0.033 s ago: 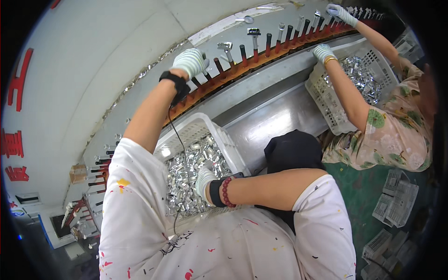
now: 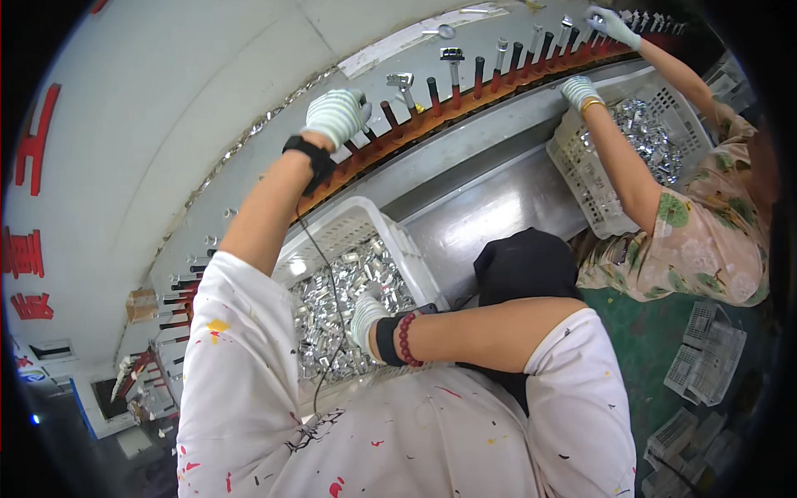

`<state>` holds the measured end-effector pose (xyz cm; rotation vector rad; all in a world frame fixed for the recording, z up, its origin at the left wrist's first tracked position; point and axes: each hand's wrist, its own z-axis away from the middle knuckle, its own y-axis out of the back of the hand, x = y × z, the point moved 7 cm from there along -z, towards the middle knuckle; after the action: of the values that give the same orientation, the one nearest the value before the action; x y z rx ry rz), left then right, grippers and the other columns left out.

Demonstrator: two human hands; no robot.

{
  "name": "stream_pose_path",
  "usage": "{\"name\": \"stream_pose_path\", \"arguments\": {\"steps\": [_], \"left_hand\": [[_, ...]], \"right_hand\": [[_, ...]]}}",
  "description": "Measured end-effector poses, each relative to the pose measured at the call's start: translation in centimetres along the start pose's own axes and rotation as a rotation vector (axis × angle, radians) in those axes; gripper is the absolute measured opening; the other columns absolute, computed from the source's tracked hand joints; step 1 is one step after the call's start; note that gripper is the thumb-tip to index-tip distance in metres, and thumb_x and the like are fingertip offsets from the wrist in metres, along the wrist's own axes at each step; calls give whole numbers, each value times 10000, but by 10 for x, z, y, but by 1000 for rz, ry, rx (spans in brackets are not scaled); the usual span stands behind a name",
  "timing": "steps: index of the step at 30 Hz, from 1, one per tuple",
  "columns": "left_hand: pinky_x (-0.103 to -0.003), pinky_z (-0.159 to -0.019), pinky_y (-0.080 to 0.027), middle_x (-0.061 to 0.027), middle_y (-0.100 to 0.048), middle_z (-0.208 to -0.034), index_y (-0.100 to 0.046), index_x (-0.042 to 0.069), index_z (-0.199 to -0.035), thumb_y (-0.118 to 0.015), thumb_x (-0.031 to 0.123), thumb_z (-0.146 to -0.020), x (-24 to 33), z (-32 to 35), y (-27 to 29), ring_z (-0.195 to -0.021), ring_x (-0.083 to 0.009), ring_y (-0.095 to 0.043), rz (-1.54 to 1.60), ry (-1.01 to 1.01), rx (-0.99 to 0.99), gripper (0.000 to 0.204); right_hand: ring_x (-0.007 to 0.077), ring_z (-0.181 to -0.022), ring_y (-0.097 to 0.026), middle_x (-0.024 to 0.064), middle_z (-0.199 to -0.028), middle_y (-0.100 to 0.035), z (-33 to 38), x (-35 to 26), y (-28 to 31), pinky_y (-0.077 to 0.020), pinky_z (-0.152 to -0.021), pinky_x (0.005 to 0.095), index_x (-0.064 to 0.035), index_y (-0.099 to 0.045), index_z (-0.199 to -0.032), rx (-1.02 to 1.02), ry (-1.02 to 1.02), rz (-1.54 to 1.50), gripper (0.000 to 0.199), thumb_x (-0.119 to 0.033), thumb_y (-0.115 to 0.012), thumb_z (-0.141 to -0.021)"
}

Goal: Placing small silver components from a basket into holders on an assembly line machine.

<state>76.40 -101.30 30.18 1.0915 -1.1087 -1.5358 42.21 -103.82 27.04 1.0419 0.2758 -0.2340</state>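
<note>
My left hand (image 2: 336, 118), in a white and green striped glove, is at the rack (image 2: 397, 139) of upright red pegs with black tips. Its fingers are curled closed over a peg position; what they hold is hidden behind the glove. Beside it stands a peg carrying a shiny metal fitting (image 2: 401, 81). My right hand (image 2: 365, 322), gloved alike, is down in a white plastic basket (image 2: 378, 217) on a heap of small shiny metal parts (image 2: 325, 290). Its fingertips are lost among the parts, so their grip does not show.
A co-worker at the right has one gloved hand (image 2: 613, 26) at the far pegs and another (image 2: 579, 91) by a second basket (image 2: 573, 170) of metal parts. A metal tray surface (image 2: 498, 199) lies between the baskets. Plastic crates (image 2: 706, 353) stand on the green floor. A thin cable (image 2: 320, 249) hangs across my basket.
The view has shifted very slightly. A small yellow thing shows behind the pegs right of my left hand. The co-worker's far hand has turned a little; my hands look almost unchanged.
</note>
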Motion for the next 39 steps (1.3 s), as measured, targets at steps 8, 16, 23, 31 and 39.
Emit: {"name": "stream_pose_path", "arguments": {"steps": [8, 16, 23, 31, 39], "left_hand": [[-377, -733, -500, -137, -674, -887, -671, 127, -963, -612, 382, -817, -49, 56, -6, -841, -312, -643, 401, 244, 272, 299], [-415, -489, -469, -135, -583, -631, -551, 55, -852, -549, 139, -807, -5, 120, 3, -599, -309, -616, -327, -228, 146, 95], [-419, -773, -471, -142, -646, -902, -638, 74, -972, -643, 336, -776, 22, 156, 57, -845, -329, -609, 177, -429, 135, 328], [-419, -747, -514, -190, -659, -937, -667, 33, -992, -605, 282, -809, -71, 58, -12, -888, -362, -627, -75, -18, -119, 315], [-391, -597, -515, -160, -661, -746, -696, 63, -810, -533, 471, -853, 29, 183, 0, -689, -304, -658, -245, -277, -348, 442]], "right_hand": [[249, -1086, -570, 27, -1285, -547, -26, -9, -24, -442, -825, 509, -156, -502, -1313, -70, -14, -103, 486, -259, -572, -844], [256, -1098, -563, 34, -1259, -574, 4, -3, 6, -414, -864, 499, -145, -593, -1223, -73, -3, -19, 389, -245, -577, -847], [237, -1180, -513, 3, -1296, -548, -17, -8, -22, -407, -852, 510, -184, -544, -1287, -88, -35, -66, 458, -275, -604, -842], [234, -1049, -600, 41, -1138, -642, -11, -10, -13, -444, -855, 415, -130, -643, -1147, -126, 62, -14, 366, -267, -639, -807], [224, -1054, -596, 22, -1108, -657, 8, 0, -12, -433, -834, 414, -131, -668, -1112, -67, -44, -59, 318, -230, -613, -815]]}}
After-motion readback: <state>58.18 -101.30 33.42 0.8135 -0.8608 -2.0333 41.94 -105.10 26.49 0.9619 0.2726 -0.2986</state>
